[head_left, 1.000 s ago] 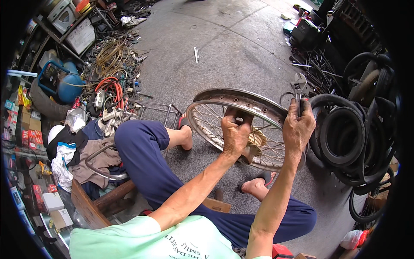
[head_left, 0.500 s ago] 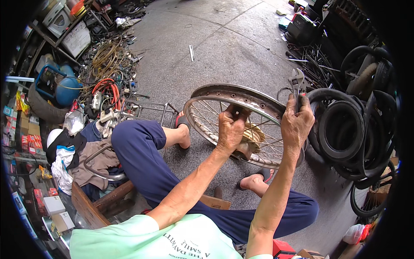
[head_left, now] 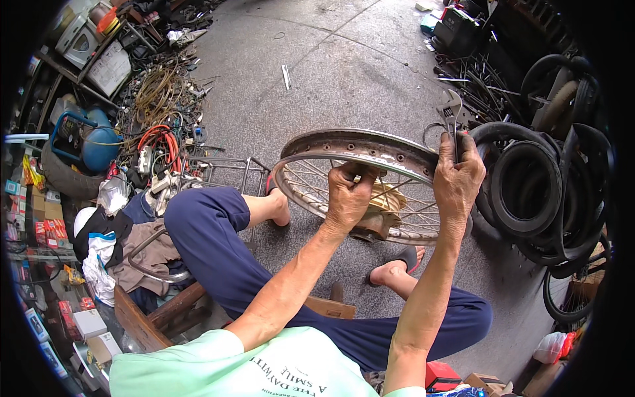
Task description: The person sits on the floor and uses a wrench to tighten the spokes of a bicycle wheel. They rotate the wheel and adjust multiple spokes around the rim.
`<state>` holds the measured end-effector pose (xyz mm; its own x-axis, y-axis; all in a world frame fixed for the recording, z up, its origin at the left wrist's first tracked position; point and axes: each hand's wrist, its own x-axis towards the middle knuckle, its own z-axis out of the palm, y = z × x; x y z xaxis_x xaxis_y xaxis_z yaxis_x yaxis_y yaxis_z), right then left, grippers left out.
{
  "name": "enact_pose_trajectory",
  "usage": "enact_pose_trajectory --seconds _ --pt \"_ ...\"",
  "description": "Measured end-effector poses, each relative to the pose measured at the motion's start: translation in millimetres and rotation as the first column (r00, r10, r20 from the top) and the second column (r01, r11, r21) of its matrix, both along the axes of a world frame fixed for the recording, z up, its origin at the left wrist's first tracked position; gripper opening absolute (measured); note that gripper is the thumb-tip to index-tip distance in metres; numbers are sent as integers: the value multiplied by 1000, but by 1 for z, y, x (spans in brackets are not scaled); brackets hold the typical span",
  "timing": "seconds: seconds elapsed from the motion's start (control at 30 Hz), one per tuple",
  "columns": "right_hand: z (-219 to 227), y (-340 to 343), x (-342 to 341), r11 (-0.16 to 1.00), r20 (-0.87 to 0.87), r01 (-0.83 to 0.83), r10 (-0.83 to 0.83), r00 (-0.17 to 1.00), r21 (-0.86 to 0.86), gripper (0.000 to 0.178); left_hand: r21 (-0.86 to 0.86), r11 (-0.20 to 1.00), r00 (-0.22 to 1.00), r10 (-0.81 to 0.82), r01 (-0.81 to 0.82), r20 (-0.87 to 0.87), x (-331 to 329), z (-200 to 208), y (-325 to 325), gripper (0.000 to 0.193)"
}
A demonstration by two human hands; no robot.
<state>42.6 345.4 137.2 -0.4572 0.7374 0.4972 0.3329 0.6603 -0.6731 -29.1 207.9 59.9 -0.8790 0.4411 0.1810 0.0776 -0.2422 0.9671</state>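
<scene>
A bare spoked wheel rim (head_left: pixel 357 144) is held tilted above the floor between my knees, with its hub (head_left: pixel 376 221) toward me. My left hand (head_left: pixel 350 195) is closed on the near edge of the rim, its fingers partly hidden inside it. At the right edge of the wheel, my right hand (head_left: pixel 458 175) is closed round the handle of an adjustable wrench (head_left: pixel 450 109). The wrench's jaws point up and away, and the hand also seems to touch the rim; the exact contact is hidden.
Black tires (head_left: pixel 526 188) are stacked at right, below a pile of metal rods (head_left: pixel 479 86). Tangled cables (head_left: pixel 162 89) and a blue tank (head_left: pixel 99 139) lie at left. A metal rack (head_left: pixel 228 169) stands beside my left foot. A thin metal strip (head_left: pixel 286 77) rests on the grey floor.
The wheel has shifted slightly left and tipped, its near lower edge rising a little. Both hands have moved with it, keeping their grips. The view has shifted a little as well.
</scene>
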Motion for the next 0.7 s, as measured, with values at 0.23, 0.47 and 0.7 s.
enact_pose_trajectory --seconds 0.23,0.47,0.7 --pt "2 -7 -2 999 16 29 -29 999 43 17 -58 986 983 152 -159 -101 12 6 5 7" --pt "3 -5 2 1000 22 0 0 1000 22 16 134 991 988 -39 19 151 3 -3 -7 10" --pt "3 -2 2 999 -24 -35 35 999 17 18 -176 984 997 -13 -2 -82 3 9 -18 11"
